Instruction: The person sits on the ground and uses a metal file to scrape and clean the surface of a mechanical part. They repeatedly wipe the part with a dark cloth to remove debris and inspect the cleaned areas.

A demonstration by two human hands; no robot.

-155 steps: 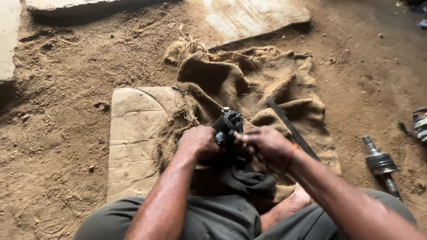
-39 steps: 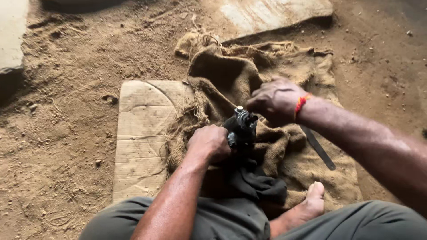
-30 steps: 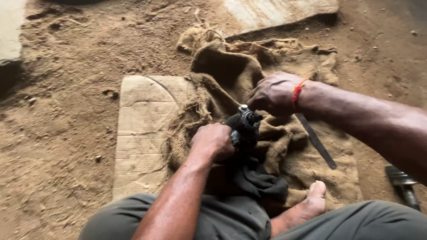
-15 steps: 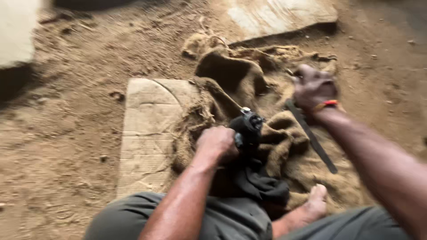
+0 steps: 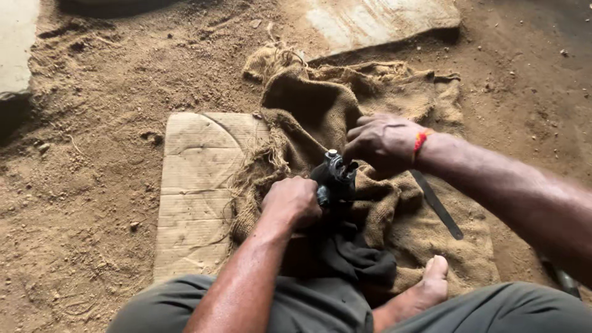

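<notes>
My left hand [image 5: 293, 200] is closed around the lower part of a small dark metal part [image 5: 334, 176] that stands upright over a burlap sack [image 5: 376, 203]. My right hand [image 5: 383, 143], with a red thread at the wrist, rests just right of the part's top, fingers curled and touching it. Whether the right hand pinches anything small is hidden. A dark cloth [image 5: 354, 259] lies under the part, near my lap.
A flat wooden board [image 5: 197, 191] lies left of the sack on sandy ground. A long flat dark metal bar [image 5: 436, 205] lies on the sack to the right. My bare foot [image 5: 425, 287] rests on the sack's near edge. A stone slab [image 5: 382, 21] lies at the back.
My right hand swung out to the right over the flat bar half a second ago and has come back to the top of the metal part. The left hand kept its grip.
</notes>
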